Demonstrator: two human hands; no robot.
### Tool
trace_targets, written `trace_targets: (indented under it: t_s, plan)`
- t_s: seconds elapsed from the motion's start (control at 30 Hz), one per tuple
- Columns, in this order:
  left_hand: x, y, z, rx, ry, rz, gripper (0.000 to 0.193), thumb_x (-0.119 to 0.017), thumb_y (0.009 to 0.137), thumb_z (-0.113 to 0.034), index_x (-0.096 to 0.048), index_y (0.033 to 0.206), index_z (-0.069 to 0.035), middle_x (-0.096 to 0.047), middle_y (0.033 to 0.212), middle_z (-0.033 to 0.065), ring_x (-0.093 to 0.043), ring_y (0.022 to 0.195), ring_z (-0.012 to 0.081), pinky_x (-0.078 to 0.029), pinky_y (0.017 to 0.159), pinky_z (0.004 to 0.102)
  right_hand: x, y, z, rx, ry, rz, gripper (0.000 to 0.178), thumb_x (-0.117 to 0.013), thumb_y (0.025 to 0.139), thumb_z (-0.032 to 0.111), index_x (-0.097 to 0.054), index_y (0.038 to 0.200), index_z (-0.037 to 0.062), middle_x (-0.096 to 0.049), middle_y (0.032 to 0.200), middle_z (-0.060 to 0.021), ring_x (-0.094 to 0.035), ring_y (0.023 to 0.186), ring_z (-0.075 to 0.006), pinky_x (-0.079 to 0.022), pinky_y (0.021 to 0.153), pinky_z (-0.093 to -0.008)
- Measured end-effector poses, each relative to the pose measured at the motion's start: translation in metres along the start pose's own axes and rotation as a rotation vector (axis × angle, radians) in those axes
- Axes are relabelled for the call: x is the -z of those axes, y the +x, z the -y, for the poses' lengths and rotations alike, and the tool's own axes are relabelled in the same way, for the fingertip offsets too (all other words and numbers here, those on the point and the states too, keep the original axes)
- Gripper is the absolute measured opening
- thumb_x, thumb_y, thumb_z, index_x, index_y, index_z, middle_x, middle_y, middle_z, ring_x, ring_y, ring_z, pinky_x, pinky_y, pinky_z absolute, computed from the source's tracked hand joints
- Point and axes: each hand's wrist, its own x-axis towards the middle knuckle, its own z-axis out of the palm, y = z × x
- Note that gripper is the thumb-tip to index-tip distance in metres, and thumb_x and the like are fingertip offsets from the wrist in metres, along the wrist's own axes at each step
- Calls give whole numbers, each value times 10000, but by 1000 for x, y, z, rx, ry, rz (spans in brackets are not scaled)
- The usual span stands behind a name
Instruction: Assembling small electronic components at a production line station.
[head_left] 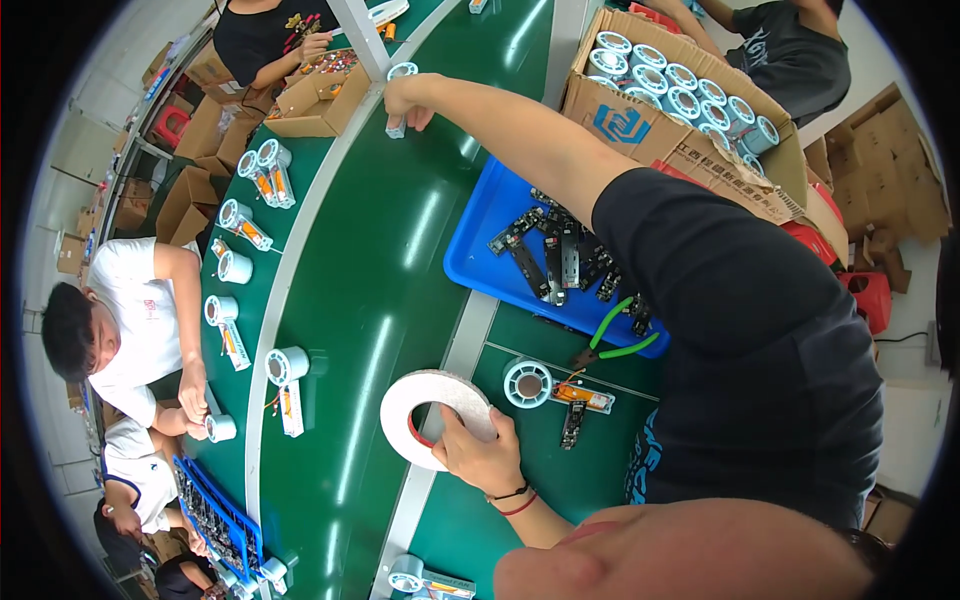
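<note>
My left hand (478,452), banded at the wrist, grips a wide white tape roll (405,400) at the near rail, its fingers in the red-lined hole. My right arm stretches across the green conveyor belt (390,230) to its far rail. There my right hand (410,98) is closed around a light-blue handheld fan (402,70); the fingers hide its middle. Beside the tape roll lies an opened fan (528,384) with an orange battery (585,398) and a small black circuit board (573,424).
Green-handled cutters (610,340) rest by a blue tray (462,255) of black boards. A cardboard box (625,125) holds several fan housings. Fans with exposed batteries (290,405) line the far side, where a co-worker (150,320) handles another fan. A metal post (360,40) stands near my right hand.
</note>
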Motion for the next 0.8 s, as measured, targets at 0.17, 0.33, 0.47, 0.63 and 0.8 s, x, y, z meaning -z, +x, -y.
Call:
trace_targets:
  t_s: [0.17, 0.33, 0.47, 0.63, 0.8]
  plan:
    - [-10, 8, -18, -15, 17, 26, 663, -745, 763, -312, -586, 1270, 83, -678, 942, 187, -636, 801, 340, -455, 836, 433, 17, 19, -32, 124, 162, -39, 417, -756, 885, 269, -624, 1246, 108, -711, 1024, -147, -731, 779, -236, -629, 665, -375]
    - [-1, 13, -2, 5, -10, 55, 672, -743, 773, -325, -563, 1295, 58, -661, 871, 155, -642, 805, 323, -464, 820, 430, -6, 32, -36, 447, 436, 143, 457, -741, 887, 295, -611, 1288, 118, -703, 926, -43, -687, 695, -134, -614, 614, -314]
    - [10, 15, 10, 83, -326, -5, 576, -704, 790, -328, -564, 1235, 9, -665, 896, 165, -653, 857, 339, -473, 819, 470, 14, 61, -61, 432, 610, 427, 294, -656, 953, 309, -599, 1191, 145, -610, 924, 28, -553, 799, -69, -503, 713, -275]
    - [22, -1, 4, 198, -181, 78, 594, -671, 799, -419, -591, 1184, 28, -693, 892, 130, -673, 836, 280, -425, 907, 406, 26, 54, -49, 244, 549, 446, 428, -640, 979, 421, -540, 1380, 314, -634, 863, 49, -629, 694, -81, -526, 604, -241]
    - [7, -17, 2, 135, -52, -29, 609, -652, 813, -447, -596, 1184, 33, -680, 828, 97, -658, 777, 238, -411, 848, 362, 4, 58, -18, 152, 469, 423, 418, -637, 980, 431, -555, 1374, 315, -639, 909, 60, -626, 776, -74, -533, 710, -250]
